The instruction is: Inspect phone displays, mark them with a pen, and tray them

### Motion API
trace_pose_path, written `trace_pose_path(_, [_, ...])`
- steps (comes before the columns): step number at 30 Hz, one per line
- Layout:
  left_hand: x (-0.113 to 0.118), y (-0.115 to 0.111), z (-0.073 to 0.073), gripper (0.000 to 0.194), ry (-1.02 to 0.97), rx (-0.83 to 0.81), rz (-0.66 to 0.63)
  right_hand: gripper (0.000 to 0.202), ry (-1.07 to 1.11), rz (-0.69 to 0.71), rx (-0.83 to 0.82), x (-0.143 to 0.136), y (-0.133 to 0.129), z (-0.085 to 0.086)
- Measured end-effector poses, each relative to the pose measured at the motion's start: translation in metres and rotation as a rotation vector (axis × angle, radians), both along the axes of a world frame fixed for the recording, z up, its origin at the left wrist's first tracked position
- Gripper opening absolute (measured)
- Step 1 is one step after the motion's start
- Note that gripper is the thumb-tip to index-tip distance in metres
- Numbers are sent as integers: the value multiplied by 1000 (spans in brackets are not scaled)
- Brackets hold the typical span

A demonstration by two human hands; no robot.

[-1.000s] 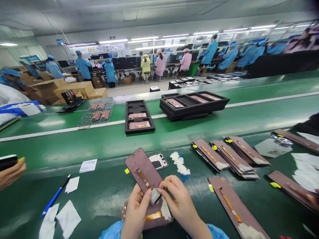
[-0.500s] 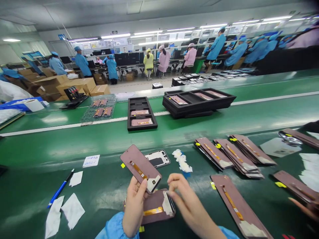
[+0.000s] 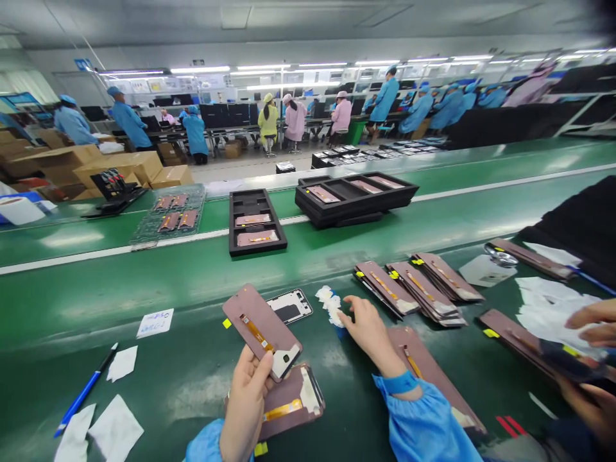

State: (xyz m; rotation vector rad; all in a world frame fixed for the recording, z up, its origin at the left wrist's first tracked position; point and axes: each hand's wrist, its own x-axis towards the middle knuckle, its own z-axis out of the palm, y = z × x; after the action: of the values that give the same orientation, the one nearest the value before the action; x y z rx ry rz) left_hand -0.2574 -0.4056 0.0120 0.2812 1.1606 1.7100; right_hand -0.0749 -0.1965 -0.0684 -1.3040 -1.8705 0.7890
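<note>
My left hand grips a phone screen at its lower end, tilted above the green bench. The screen's pinkish-brown back carries an orange flex cable, a pale patch with a small dark square, and a yellow tab at its left edge. Below it lies another phone screen, partly covered by my left hand and the held one. My right hand reaches out to a clump of crumpled white pieces, thumb and fingers apart at its edge. A white phone-shaped frame lies behind the held screen.
Stacked screens lie to the right, and a single screen rests partly under my right arm. A co-worker's hand is at the far right. A blue pen and white paper lie left. Black trays stand behind.
My right hand has moved away from the held screen, forward to the white pieces. My left hand still holds the screen. The view has turned right, and a co-worker's hands show more.
</note>
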Motion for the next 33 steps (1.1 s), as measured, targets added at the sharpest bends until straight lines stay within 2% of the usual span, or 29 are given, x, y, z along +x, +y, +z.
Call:
trace_pose_path(3, [3, -1, 5, 41, -35, 17, -110, 37, 14, -61, 22, 0, -7, 9])
trace_pose_path(5, [6, -3, 7, 41, -59, 12, -229, 42, 75, 38, -64, -5, -20, 22])
trace_pose_path(6, [8, -3, 7, 42, -75, 5, -299, 46, 148, 144, -162, -10, -29, 29])
trace_pose_path(9, [16, -4, 3, 43, -121, 24, -477, 66, 613, 606, -722, -28, -69, 51])
trace_pose_path(10, [20, -4, 1, 43, -137, 48, -512, 70, 753, 695, -894, -35, -82, 57])
trace_pose_path(12, [25, -4, -1, 43, -159, 83, -546, 71, 921, 786, -1156, -45, -104, 65])
trace_pose_path(15, [19, -5, 1, 42, -78, 26, -674, 63, 1095, 734, -1377, -52, -116, 66])
trace_pose_path(18, [-7, -2, 7, 44, 303, -158, -882, 60, 1200, 599, -1432, -48, -105, 59])
trace_pose_path(19, [-19, 2, 8, 42, 498, -224, -882, 61, 1204, 588, -1431, -45, -99, 56])
trace_pose_path(20, [-31, 6, 7, 39, 712, -274, -824, 62, 1202, 596, -1426, -42, -93, 53])
trace_pose_path(22, [-55, 18, 0, 33, 1116, -286, -607, 65, 1214, 651, -1418, -38, -82, 50])
trace_pose_path(23, [-66, 25, -7, 35, 1274, -264, -500, 65, 1231, 687, -1415, -37, -79, 49])
trace_pose_path(24, [-75, 32, -16, 46, 1391, -245, -425, 65, 1245, 723, -1413, -36, -77, 49])
trace_pose_path(26, [-89, 46, -34, 80, 1530, -252, -371, 63, 1262, 782, -1396, -36, -77, 49])
trace_pose_path(27, [-93, 52, -43, 89, 1568, -260, -378, 63, 1264, 801, -1381, -37, -77, 48])
trace_pose_path(28, [-97, 57, -50, 90, 1592, -263, -393, 64, 1263, 816, -1364, -38, -79, 47])
trace_pose_path(30, [-101, 63, -60, 77, 1615, -225, -416, 66, 1251, 835, -1329, -38, -80, 45])
trace_pose_path(33, [-104, 63, -58, 63, 1611, -155, -401, 67, 1235, 839, -1276, -37, -80, 42])
